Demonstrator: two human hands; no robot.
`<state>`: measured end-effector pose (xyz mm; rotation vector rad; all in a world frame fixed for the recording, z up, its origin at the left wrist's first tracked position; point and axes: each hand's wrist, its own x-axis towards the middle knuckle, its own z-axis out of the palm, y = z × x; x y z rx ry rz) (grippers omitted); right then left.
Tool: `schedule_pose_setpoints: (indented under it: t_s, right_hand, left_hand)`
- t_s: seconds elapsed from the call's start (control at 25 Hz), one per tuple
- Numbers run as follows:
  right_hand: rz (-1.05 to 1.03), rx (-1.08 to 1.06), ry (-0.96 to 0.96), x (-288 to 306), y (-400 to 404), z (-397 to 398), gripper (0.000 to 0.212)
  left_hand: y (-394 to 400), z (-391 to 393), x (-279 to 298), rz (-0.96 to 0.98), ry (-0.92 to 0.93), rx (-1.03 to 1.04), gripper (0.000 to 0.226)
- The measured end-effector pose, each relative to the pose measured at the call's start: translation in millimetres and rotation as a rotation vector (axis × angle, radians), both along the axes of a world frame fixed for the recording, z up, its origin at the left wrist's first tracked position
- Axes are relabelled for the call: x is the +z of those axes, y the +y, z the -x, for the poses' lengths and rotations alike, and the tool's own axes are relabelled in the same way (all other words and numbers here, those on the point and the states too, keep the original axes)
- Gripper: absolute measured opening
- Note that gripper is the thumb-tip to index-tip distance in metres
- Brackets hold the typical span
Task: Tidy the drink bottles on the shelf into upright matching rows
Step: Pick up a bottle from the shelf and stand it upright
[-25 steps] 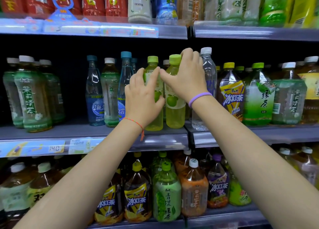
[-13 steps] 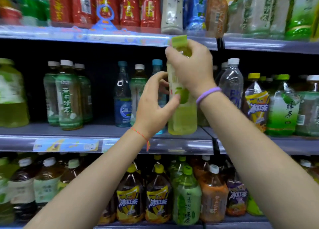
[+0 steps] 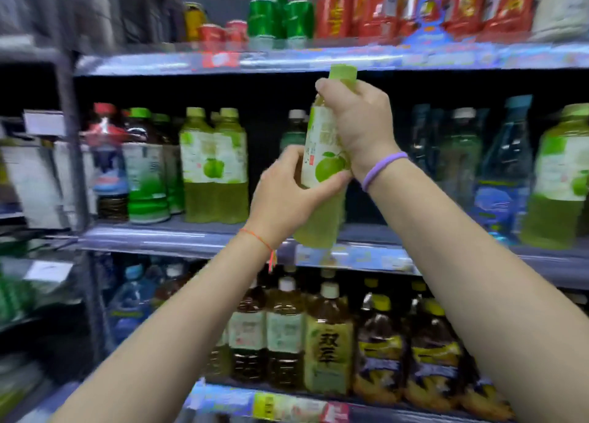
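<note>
A green apple drink bottle [image 3: 322,167] is held up in front of the middle shelf [image 3: 191,241], slightly tilted with its cap toward 12 o'clock. The right hand [image 3: 360,126] is curled tightly round the bottle's neck and shoulder just under the pale green cap [image 3: 343,73], its wrist marked by a purple band [image 3: 382,169]. The left hand [image 3: 287,196] is wrapped round the lower half of the label, thumb laid across the front, with an orange string [image 3: 259,239] at the wrist; both forearms are raised from 6 o'clock. The bottle's base hangs just above the shelf's front edge, not resting on it. At 9 o'clock of the held bottle two matching apple bottles [image 3: 213,167] stand upright side by side, with a green-capped dark bottle [image 3: 143,167] and a red-capped bottle [image 3: 106,161] beyond them. At 3 o'clock blue water bottles [image 3: 503,174] are seen, blurred, and another apple bottle [image 3: 561,180] stands at the far right edge. Red packs [image 3: 414,5] and green cans [image 3: 280,17] are set on the top shelf, brown tea bottles [image 3: 328,343] on the lower one. Compared with half a second ago, the view has been swung leftward, the matching pair has come into sight, and the left hand, then only near the bottle, is now closed on it.
</note>
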<state>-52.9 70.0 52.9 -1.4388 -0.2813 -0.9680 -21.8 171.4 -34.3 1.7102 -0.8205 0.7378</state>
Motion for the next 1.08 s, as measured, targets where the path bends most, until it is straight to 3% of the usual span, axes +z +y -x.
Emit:
schedule_pose_setpoints:
  t_s: [0.2,0.36,0.56,0.76,0.84,0.96,1.08]
  right_hand:
    - [0.060,-0.069,-0.061,-6.5,92.9,-52.9,0.022]
    - [0.111,-0.092,0.004,-13.3,129.7,-89.8,0.018]
    - [0.324,-0.175,0.120,-9.5,143.0,-114.7,0.026]
    - [0.525,-0.284,0.258,-22.7,141.6,-131.3,0.051]
    - [0.588,-0.328,0.219,-25.3,136.4,-131.0,0.035]
    - [0.674,-0.449,0.118,-25.8,109.9,-120.3,0.020]
    - [0.665,-0.566,0.102,-22.9,67.4,-90.2,0.024]
  left_hand:
    - [95.1,-65.5,-11.8,-0.112,-0.111,0.195,0.055]
    - [130.0,-95.3,-21.1,-0.099,-0.070,0.258,0.050]
    - [142.6,-119.0,-25.4,-0.127,-0.003,0.317,0.055]
    - [142.8,-128.1,-28.8,-0.147,0.053,0.386,0.056]
    - [135.5,-126.8,-29.2,-0.167,0.057,0.454,0.062]
    - [107.9,-106.5,-30.8,-0.118,-0.078,0.527,0.077]
    - [71.2,-80.0,-18.0,-0.010,-0.412,0.468,0.063]
